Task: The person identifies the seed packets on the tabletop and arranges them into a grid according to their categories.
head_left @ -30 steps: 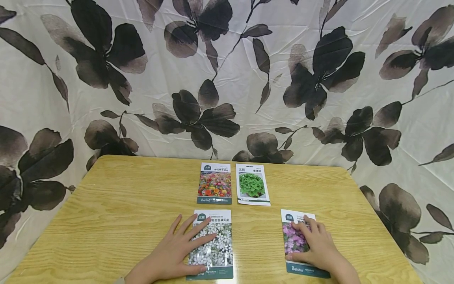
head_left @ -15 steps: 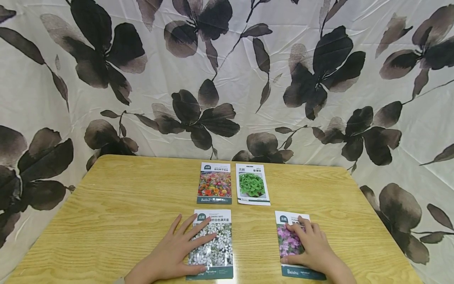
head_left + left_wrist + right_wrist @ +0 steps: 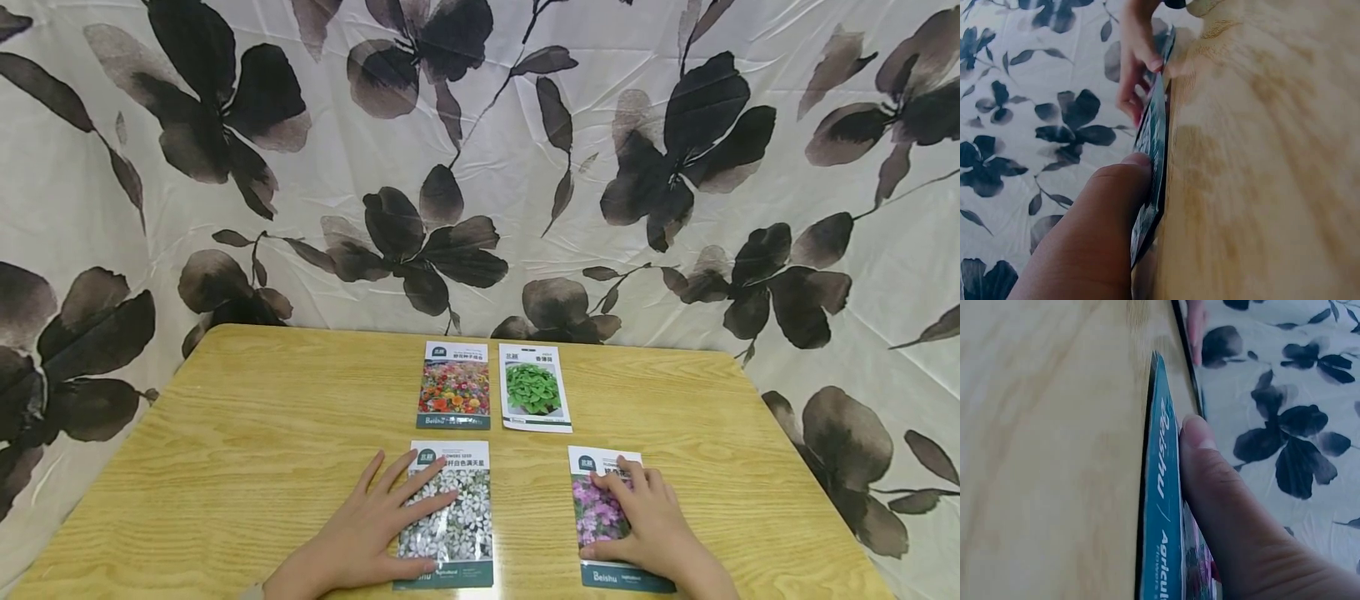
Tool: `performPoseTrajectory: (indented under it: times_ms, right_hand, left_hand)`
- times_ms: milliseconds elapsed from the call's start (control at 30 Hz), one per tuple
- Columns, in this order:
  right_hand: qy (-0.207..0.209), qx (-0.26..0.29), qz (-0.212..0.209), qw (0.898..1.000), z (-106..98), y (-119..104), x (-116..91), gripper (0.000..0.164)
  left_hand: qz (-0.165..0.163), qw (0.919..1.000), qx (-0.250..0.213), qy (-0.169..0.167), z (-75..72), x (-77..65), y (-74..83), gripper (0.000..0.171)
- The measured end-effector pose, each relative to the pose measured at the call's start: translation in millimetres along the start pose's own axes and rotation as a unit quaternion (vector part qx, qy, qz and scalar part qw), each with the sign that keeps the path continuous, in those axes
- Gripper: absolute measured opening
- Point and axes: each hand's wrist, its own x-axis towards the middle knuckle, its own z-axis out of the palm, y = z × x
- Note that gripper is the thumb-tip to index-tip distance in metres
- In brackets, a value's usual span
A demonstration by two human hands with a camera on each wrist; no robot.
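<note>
In the head view my left hand (image 3: 375, 529) lies with fingers spread over a seed packet of white flowers (image 3: 465, 508), its thumb (image 3: 1125, 181) pressing on the packet's face in the left wrist view. To the right, my right hand (image 3: 648, 521) rests fingers and thumb on a seed packet of pink-purple flowers (image 3: 596, 504), covering much of its right side. The right wrist view shows that packet's teal lower band (image 3: 1163, 487) along the tabletop, with my right thumb (image 3: 1210, 469) on its face.
Behind them lie two more seed packets: one of mixed wildflowers (image 3: 454, 387) and one of green leaves (image 3: 534, 390). All rest on a wood-grain table (image 3: 262, 417). A floral cloth (image 3: 555, 208) hangs right behind the table's far edge.
My right hand has slid the pink-purple flower packet left along the table, closer to the white flower packet. My left hand and the other packets have stayed put.
</note>
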Motion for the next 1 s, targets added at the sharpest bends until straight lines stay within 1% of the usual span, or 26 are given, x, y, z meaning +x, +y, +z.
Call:
performPoseTrajectory:
  times_ms: [300, 500, 767, 1000]
  right_hand:
    - [0.013, -0.013, -0.008, 1.0, 7.2, -7.1, 1.1, 0.098]
    - [0.03, -0.027, -0.024, 0.999, 14.8, -11.9, 3.1, 0.097]
    - [0.023, -0.03, -0.03, 0.999, 21.8, -19.5, 6.0, 0.095]
    - [0.022, -0.032, -0.032, 0.999, 26.7, -27.9, 9.5, 0.093]
  left_hand:
    - [0.001, 1.0, 0.005, 0.003, 0.6, 0.4, 0.0, 0.074]
    - [-0.003, 1.0, 0.002, 0.001, 1.1, 0.8, -0.5, 0.074]
    - [-0.003, 1.0, 0.0, -0.002, 1.3, 0.7, 0.1, 0.073]
    - [-0.012, 0.9999, -0.001, -0.006, 0.8, 1.0, 1.1, 0.073]
